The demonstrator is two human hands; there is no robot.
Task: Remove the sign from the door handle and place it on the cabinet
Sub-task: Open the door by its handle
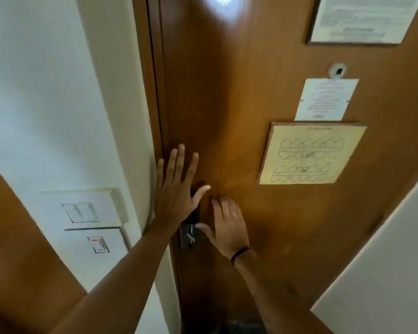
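Door handle seemingly half-hidden behind hands.

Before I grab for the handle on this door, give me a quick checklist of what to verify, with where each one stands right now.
1. Left hand free: ok, open with its fingers spread against the brown wooden door.
2. Right hand free: ok, open, holding nothing.
3. Dark metal lock plate located: ok, between the two hands.
4. Handle itself visible: not ok, the hands cover that spot.
5. Hanging sign on the handle: cannot tell, none shows.
6. Cabinet to put it on: cannot tell, none clearly shows in this view.
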